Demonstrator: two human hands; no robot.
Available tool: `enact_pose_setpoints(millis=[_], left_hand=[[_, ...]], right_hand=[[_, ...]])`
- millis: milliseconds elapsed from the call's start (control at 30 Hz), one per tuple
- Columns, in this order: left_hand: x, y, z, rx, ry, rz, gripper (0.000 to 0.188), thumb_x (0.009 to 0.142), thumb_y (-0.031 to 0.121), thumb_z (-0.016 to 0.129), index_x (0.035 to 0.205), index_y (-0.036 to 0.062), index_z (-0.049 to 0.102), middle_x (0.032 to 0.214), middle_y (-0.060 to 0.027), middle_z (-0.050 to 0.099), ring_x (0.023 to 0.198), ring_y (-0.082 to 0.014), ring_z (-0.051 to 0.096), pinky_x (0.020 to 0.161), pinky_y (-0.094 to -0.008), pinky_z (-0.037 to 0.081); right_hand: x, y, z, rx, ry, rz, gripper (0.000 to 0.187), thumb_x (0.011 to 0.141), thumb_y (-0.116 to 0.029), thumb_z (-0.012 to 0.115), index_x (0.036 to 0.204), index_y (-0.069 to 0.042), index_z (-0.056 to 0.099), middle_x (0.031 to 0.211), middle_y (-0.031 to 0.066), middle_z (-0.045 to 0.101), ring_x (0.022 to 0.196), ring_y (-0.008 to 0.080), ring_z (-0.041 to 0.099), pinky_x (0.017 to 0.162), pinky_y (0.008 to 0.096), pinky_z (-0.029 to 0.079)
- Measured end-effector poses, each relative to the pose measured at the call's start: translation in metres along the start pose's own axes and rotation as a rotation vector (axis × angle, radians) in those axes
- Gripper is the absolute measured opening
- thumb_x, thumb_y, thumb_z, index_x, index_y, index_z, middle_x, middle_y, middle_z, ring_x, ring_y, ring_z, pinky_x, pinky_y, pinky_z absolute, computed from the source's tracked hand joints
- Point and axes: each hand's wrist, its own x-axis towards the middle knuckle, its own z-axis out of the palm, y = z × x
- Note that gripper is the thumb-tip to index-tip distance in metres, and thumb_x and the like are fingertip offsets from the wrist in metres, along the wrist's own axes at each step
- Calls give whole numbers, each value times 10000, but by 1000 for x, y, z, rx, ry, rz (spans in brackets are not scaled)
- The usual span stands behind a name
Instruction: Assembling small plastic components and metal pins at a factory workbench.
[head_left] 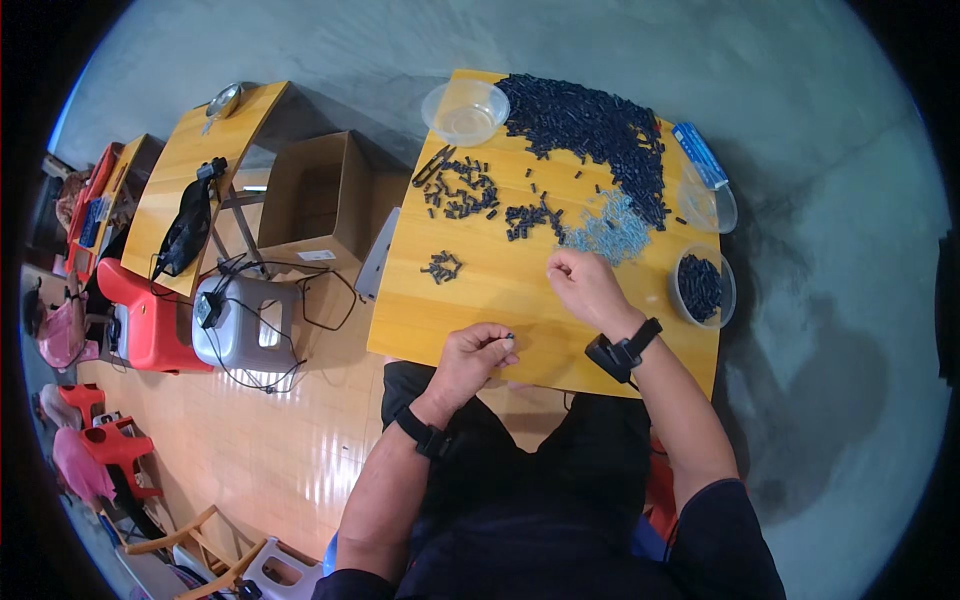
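Note:
Close to the table's near edge, my left hand [475, 362] is closed in a pinch on a small black piece [510, 338], of which just the tip shows. Farther right, my right hand [588, 288] has its fingers curled together, and whatever lies in them is hidden. It is just short of a pile of small silvery-blue screw-like pieces [610, 230]. Short black tube-like pieces [462, 190] lie loose to the left, with a smaller cluster [441, 267] nearer me. A large heap of such black pieces [580, 115] covers the far side of the wooden table [420, 325].
A clear plastic bowl [465, 112] stands at the far left corner, beside black tweezers [433, 165]. On the right, another bowl [728, 290] holds black pieces, and a blue box [700, 155] rests on a clear container [712, 208]. A cardboard box [315, 195] and stools [245, 325] are left.

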Motion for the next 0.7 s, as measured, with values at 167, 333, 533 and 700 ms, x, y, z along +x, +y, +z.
enact_pose_setpoints(millis=[167,333,533,700], left_hand=[[9,-7,-3,-62,87,-2,113,921,103,586,983,20,630,818,-33,658,725,-93,616,567,-265,547],[9,-8,-5,-89,108,-32,107,910,59,591,978,-14,629,812,-47,655,711,-96,625,641,-216,521],[9,-7,-3,-73,104,-6,112,918,71,590,992,-8,620,812,-44,661,716,-97,628,651,-219,525],[11,-13,-6,-131,97,9,121,917,58,592,1004,-24,610,842,-56,655,744,-120,643,670,-239,538]], right_hand=[[28,-6,7,-114,-14,-16,102,822,-84,523,804,-19,600,713,186,621,696,376,612,625,443,474],[55,-12,20,-207,33,-125,105,822,-85,517,807,-30,606,765,186,619,746,391,598,672,482,466],[72,9,20,-328,47,-81,109,817,-94,568,870,-22,631,838,192,651,788,372,628,710,432,499],[73,4,19,-325,-8,-62,130,822,-106,575,908,-34,642,849,184,658,810,366,631,718,434,500]])
